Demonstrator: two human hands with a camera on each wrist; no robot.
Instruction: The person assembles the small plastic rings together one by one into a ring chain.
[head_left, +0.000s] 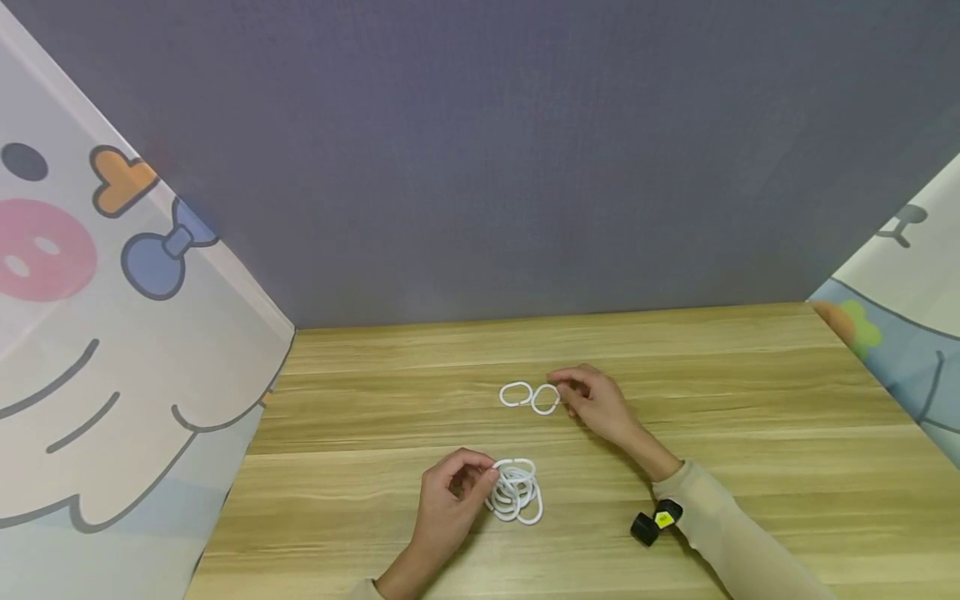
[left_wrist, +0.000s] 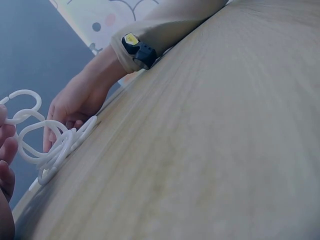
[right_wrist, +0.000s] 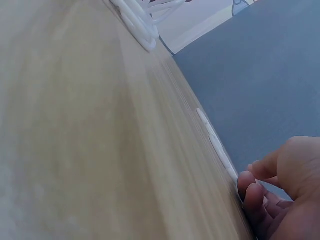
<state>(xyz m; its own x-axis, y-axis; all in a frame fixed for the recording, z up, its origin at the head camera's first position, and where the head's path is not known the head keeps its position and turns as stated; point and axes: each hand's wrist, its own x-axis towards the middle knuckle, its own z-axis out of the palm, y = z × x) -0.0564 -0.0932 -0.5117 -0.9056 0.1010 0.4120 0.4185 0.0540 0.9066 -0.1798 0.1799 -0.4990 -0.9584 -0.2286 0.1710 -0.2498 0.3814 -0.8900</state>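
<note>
Left hand (head_left: 448, 497): 1 ring pile (head_left: 512, 495); right hand (head_left: 600, 405): 2 rings (head_left: 532, 396).

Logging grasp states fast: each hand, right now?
Left hand: closed, pinching a white ring at the pile.
Right hand: at the edge of a separate ring; gripping or just touching, can't tell.

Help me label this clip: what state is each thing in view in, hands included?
Pile: overlapping white rings, partly raised off the table.
Pair: two white rings flat on the table, touching; whether linked, unclear.
Left hand: pinches a ring of the pile.
Right hand: fingers bent at the edge of the pair; grip unclear.
Black device: worn at the right cuff.
</note>
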